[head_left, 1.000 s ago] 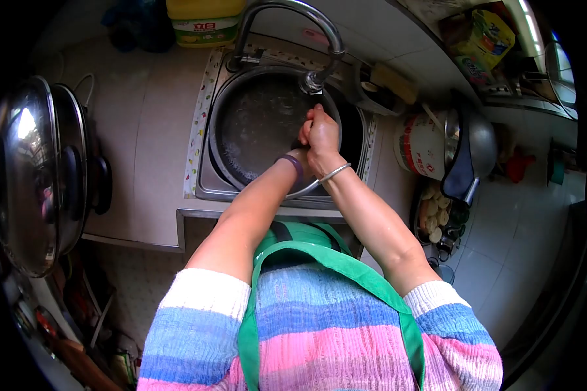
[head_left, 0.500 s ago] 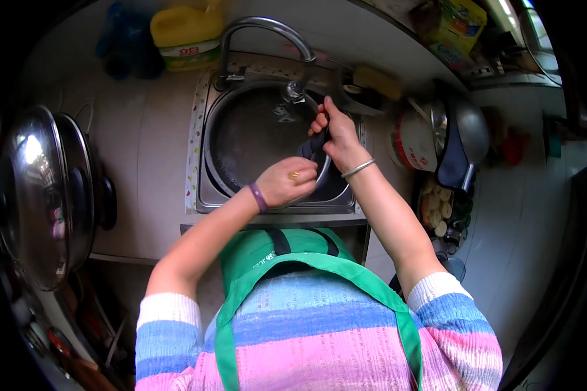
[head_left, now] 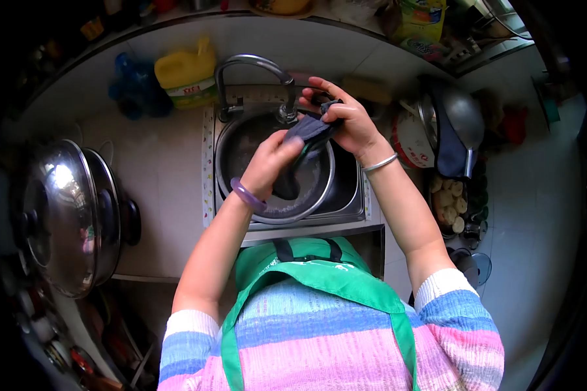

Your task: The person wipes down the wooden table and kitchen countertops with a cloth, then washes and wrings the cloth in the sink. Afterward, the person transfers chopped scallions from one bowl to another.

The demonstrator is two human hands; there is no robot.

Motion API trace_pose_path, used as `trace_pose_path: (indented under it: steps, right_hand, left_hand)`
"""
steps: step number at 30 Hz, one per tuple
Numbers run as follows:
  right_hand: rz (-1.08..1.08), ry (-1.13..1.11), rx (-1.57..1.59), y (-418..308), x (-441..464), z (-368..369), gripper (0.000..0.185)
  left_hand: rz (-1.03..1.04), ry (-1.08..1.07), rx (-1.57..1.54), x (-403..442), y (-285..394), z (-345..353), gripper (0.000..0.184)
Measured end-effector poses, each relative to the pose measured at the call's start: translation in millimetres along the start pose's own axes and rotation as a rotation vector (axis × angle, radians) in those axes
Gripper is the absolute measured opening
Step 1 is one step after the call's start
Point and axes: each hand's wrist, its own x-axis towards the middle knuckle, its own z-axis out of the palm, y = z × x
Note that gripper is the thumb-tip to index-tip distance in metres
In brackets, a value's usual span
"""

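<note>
A dark grey sock (head_left: pixel 314 130) is stretched between my hands above the sink, its rounded dark end hanging below my left hand. My left hand (head_left: pixel 269 163), with a purple bangle at the wrist, is closed on its lower part. My right hand (head_left: pixel 353 125), with a silver bangle, pinches the upper end, while some of its fingers are raised and spread. Underneath is a round metal basin (head_left: pixel 329 186) with water and some suds in it, standing in the steel sink (head_left: pixel 349 212). The curved faucet (head_left: pixel 257 60) reaches over the basin's back edge.
A yellow jug (head_left: pixel 186 75) and a blue bottle (head_left: pixel 134 88) stand behind the sink on the left. A large lidded pan (head_left: pixel 65 215) is at far left. On the right are a white bucket (head_left: pixel 407 140), a metal ladle-like wok (head_left: pixel 463 117) and pale round pieces (head_left: pixel 449 202).
Both hands have lifted the sock higher and spread more of it out. My left hand has moved up and left, and my right fingers have opened somewhat. The view has tilted up.
</note>
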Motion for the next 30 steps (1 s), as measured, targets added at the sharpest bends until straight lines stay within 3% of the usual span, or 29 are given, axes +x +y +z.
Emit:
trace_pose_path:
  steps: [1,4,6,8,10,11,12,15,16,18,20,21,24,25,26,28,30]
  right_hand:
    - [-0.030,-0.022,-0.040,-5.1,-2.4,0.3,0.062]
    - [0.058,0.003,-0.197,-10.4,-22.0,5.5,0.065]
    - [0.102,-0.075,-0.156,-6.4,-31.2,-1.9,0.062]
    - [0.057,-0.001,-0.255,-9.4,-42.1,-1.8,0.048]
    - [0.097,-0.030,-0.453,-21.2,-44.4,-11.7,0.040]
    - [0.116,-0.040,-0.555,-26.8,-45.5,-14.6,0.037]
    - [0.059,-0.062,-0.418,-42.5,-54.0,6.8,0.030]
    - [-0.160,-0.105,-0.320,-75.8,-56.5,49.8,0.032]
    - [-0.199,-0.153,-0.333,-83.0,-52.3,59.2,0.033]
    - [-0.252,-0.157,-0.346,-91.7,-44.0,83.3,0.032]
    - [-0.278,-0.174,-0.329,-88.6,-27.6,92.5,0.038]
    - [-0.290,-0.185,-0.322,-88.8,-20.5,93.7,0.042]
    - [-0.654,0.179,-1.301,-71.7,-0.8,66.4,0.059]
    - [-0.607,0.285,-1.384,-63.3,1.0,52.7,0.071]
    - [-0.645,0.355,-1.384,-55.6,-1.6,40.8,0.065]
    - [-0.105,0.055,-0.820,-67.9,-35.6,54.0,0.055]
    - [-0.003,-0.207,-0.559,-50.6,-54.9,54.6,0.045]
  left_hand:
    - [0.140,0.009,0.146,-3.8,4.9,4.8,0.031]
    - [0.350,0.161,0.018,3.6,9.1,-2.6,0.027]
    - [0.408,0.198,-0.138,6.8,17.0,-11.9,0.022]
    - [0.372,0.240,-0.441,7.6,30.6,-27.4,0.020]
    - [0.422,0.258,-0.404,4.3,42.1,-43.0,0.019]
    - [0.397,0.302,-0.284,3.7,44.2,-51.6,0.019]
    - [0.370,0.345,-0.166,3.1,43.9,-56.8,0.021]
    - [0.110,0.479,1.275,-7.8,62.7,-49.3,0.033]
    - [0.136,0.469,1.505,-15.6,66.3,-38.2,0.045]
    - [0.601,0.190,1.012,-14.3,59.7,-22.6,0.044]
    - [0.400,-0.120,0.405,-29.5,74.5,22.8,0.038]
    - [0.349,-0.187,0.276,-30.8,72.4,28.6,0.029]
    - [0.187,-0.172,-0.260,-23.1,60.8,34.9,0.029]
    - [0.172,-0.226,-0.354,-24.7,63.8,35.2,0.030]
    - [0.158,-0.280,-0.447,-26.1,68.2,34.4,0.032]
    - [0.146,-0.324,-0.546,-28.2,77.3,35.2,0.036]
    - [0.138,-0.301,-0.551,-31.1,84.6,37.0,0.042]
